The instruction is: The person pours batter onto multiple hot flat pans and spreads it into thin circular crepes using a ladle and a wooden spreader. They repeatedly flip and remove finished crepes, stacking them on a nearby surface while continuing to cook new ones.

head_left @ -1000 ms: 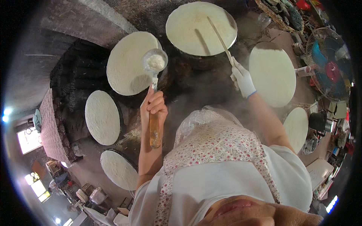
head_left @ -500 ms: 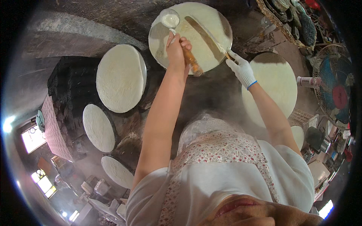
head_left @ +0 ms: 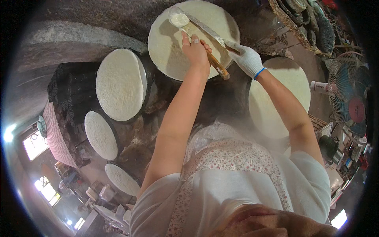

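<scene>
My bare left hand [head_left: 197,51] is closed round the wooden handle of a ladle [head_left: 179,19]. The ladle's round bowl holds white batter and hangs above the far round griddle [head_left: 166,49], which is covered by a pale, flat layer of batter. My right hand [head_left: 248,61], in a white knit glove with a blue cuff, grips a long, narrow spatula [head_left: 205,28]. White batter clings to the blade near its handle. The blade slants toward the far left, its tip beside the ladle bowl. Whether tip and bowl touch, I cannot tell.
Round white sheets lie on other griddles: a large one [head_left: 119,85] at left, smaller ones [head_left: 101,135] nearer me, and another [head_left: 280,98] at right. A fan [head_left: 349,93] stands far right, below a cluttered ledge [head_left: 302,23]. Steam drifts before my floral apron [head_left: 233,156].
The spatula has swung left from the griddle's right side to the ladle bowl. My gloved right hand has moved slightly left, my left hand right; the ladle handle's end has shifted right.
</scene>
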Action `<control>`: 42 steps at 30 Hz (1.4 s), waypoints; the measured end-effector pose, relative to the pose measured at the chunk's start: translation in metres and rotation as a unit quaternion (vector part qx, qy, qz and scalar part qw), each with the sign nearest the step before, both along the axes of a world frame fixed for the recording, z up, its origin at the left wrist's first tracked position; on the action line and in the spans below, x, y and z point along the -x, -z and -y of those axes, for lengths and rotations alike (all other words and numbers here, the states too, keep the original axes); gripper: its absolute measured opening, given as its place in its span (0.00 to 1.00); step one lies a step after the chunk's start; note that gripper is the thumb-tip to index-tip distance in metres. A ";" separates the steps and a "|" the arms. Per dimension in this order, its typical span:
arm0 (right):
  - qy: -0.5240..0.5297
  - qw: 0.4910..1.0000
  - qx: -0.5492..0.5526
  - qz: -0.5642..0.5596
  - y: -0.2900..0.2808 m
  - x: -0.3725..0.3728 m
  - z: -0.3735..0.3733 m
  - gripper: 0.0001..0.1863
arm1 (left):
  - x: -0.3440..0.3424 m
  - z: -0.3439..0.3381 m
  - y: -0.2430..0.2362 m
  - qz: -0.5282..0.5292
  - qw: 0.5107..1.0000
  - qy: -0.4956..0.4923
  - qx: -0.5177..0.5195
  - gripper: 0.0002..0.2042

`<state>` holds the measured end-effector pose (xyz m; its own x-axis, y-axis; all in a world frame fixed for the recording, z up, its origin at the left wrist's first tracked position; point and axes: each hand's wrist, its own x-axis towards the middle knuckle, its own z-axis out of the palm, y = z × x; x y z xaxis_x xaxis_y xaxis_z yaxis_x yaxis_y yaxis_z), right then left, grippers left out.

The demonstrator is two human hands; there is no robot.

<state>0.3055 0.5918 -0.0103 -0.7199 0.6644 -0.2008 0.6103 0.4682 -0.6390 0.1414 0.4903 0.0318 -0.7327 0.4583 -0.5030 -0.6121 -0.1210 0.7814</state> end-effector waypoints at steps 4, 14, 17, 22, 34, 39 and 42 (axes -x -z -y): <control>-0.059 0.991 -0.075 0.099 -0.017 -0.009 0.006 0.22 | -0.007 0.024 -0.005 0.050 0.998 -0.027 -0.010 0.31; -0.118 0.972 -0.188 0.084 -0.029 -0.033 0.023 0.17 | -0.005 0.113 -0.014 0.334 0.895 -0.044 -0.292 0.10; -0.104 0.969 -0.210 0.083 -0.018 -0.014 0.012 0.17 | -0.002 0.144 -0.066 0.422 0.767 0.012 -0.483 0.13; -0.092 0.982 -0.143 0.087 -0.023 -0.024 0.044 0.20 | -0.011 0.186 -0.113 0.332 0.805 0.003 -0.492 0.18; -0.050 0.990 -0.124 0.040 -0.007 -0.029 0.069 0.20 | -0.024 0.231 -0.088 0.380 0.814 -0.015 -0.440 0.19; -0.069 0.997 -0.014 -0.043 -0.017 -0.052 0.088 0.23 | -0.024 0.254 -0.098 0.378 0.820 -0.020 -0.429 0.19; 0.035 0.994 0.001 -0.103 -0.012 -0.029 0.057 0.23 | -0.024 0.268 -0.099 0.393 0.796 -0.034 -0.460 0.22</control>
